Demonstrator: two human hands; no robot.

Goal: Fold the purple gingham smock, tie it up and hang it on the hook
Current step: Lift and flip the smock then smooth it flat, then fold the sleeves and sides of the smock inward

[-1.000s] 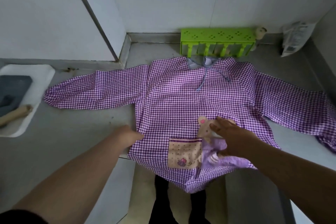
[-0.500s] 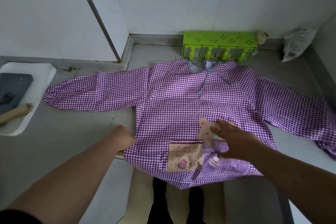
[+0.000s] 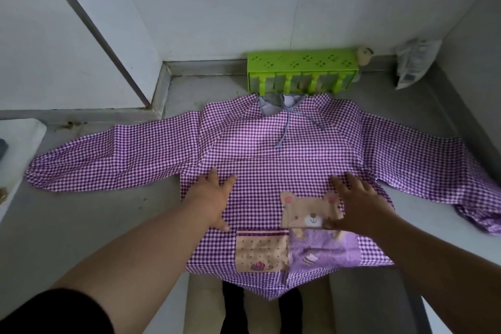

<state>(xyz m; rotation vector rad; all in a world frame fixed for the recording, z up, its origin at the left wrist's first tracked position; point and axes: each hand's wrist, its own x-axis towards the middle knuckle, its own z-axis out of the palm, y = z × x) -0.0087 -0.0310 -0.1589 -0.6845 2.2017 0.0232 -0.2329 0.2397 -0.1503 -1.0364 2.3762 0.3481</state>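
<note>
— Both palms have slid up the purple gingham cotton smock [image 3: 257, 171]: left hand [image 3: 214, 198] and right hand [image 3: 355, 206] now press it flat, fingers spread, grasping nothing.

— So folding hasn't begun?

— Seemingly not; sleeves lie outstretched on the grey counter [image 3: 81, 225]. Its hem overhangs the edge, and no hook is identifiable.

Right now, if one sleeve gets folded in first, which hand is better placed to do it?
Probably the left hand: it rests flat on the smock beside the left sleeve, which lies flat. The right hand presses the bear patch.
</note>
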